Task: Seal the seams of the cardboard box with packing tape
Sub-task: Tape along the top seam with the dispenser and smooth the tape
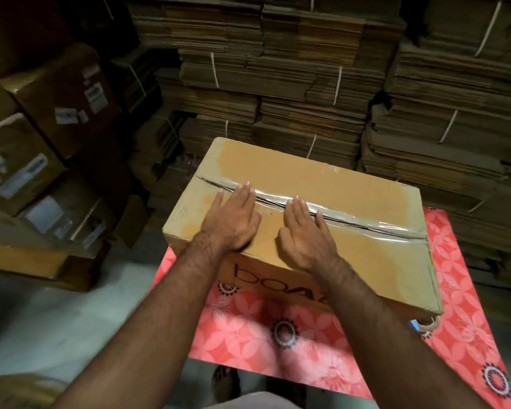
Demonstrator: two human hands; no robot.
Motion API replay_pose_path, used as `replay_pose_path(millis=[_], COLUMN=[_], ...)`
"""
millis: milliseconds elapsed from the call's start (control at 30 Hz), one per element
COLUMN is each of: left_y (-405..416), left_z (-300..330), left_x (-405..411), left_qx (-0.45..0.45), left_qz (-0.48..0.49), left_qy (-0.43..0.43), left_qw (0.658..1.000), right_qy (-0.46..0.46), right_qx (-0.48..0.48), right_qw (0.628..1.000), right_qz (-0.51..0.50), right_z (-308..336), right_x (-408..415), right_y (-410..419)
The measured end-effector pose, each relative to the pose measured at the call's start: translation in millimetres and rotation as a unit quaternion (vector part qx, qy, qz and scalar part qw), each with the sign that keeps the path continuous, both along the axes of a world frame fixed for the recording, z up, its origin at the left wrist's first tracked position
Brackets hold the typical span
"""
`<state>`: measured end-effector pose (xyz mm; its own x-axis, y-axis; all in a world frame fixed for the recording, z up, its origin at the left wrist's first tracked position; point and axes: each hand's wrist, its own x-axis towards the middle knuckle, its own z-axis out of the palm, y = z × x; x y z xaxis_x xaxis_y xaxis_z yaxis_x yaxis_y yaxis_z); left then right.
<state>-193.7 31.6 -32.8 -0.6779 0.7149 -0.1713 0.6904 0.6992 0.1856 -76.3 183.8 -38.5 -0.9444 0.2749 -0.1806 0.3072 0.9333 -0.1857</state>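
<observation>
Both palms lie flat, fingers spread, on the cardboard box [322, 219]: left hand [233, 219] and right hand [304, 234] pressing beside glossy, wrinkled clear tape [351, 221] along its centre seam. Beneath it, a pink floral cloth [248, 343]; beyond, strapped stacks of flattened corrugated cartons [278, 84].

I see a table covered with a pink-red floral-patterned cloth [278, 346] filling the lower centre and right of the frame. A brown cardboard box with dark lettering on its near side [337, 261] sits directly on it, and a roll of packing tape [427, 323] peeks out at the box's lower right corner.
</observation>
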Motion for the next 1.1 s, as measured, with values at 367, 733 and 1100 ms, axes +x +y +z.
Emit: replay_pose_path(millis=[367, 733, 1100], left_y=[-47, -70, -75], left_z=[10, 5, 8], left_x=[-55, -67, -75], left_qx=[0.089, 0.322, 0.484], left_qz=[0.170, 0.243, 0.335], left_qy=[-0.042, -0.182, -0.429], left_qw=[0.980, 0.897, 0.685], right_qy=[-0.015, 0.001, 0.033], right_qx=[-0.003, 0.012, 0.014], right_qw=[0.996, 0.988, 0.986], right_qz=[0.094, 0.154, 0.165], right_z=[4, 2, -4], right_x=[-50, -71, -96], right_y=[-39, -58, -79])
